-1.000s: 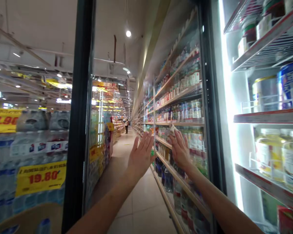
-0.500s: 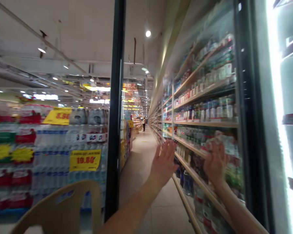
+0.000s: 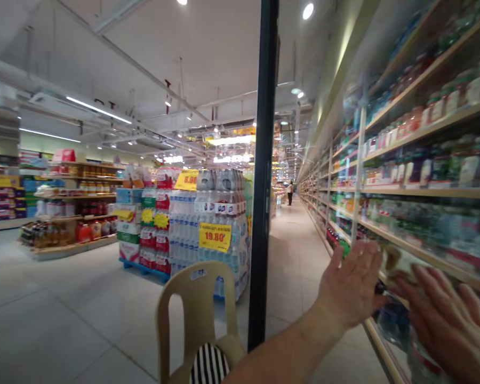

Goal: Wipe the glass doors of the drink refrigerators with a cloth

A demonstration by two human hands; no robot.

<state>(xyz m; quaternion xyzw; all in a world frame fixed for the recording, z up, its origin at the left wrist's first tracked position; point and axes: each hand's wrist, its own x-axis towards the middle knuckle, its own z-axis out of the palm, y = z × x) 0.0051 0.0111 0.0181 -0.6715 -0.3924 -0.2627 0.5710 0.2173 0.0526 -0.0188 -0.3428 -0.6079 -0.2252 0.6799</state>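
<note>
A glass door with a dark frame (image 3: 260, 176) stands in front of me, and shelves show through its pane. My left hand (image 3: 350, 288) is open against the glass, palm forward and fingers stretched up. Close to its right, my right hand (image 3: 448, 317) is slightly blurred, its fingers reaching up and left. A pale, crumpled cloth (image 3: 408, 260) shows at the right hand's fingertips, against the pane; part of it is hidden behind the fingers. The two hands are apart, with the cloth's edge near the left fingertips.
A beige plastic chair (image 3: 200, 288) with a black-and-white striped item (image 3: 210, 365) on it stands left of the door. Packs of bottled water (image 3: 188, 229) are stacked behind it. Shelves of drinks (image 3: 428, 189) line the right. A person (image 3: 290, 193) stands far down the aisle.
The view has turned left, so the door frame and chair sit further right. The lit cooler interior has left view. My right hand looks larger and closer to my left hand.
</note>
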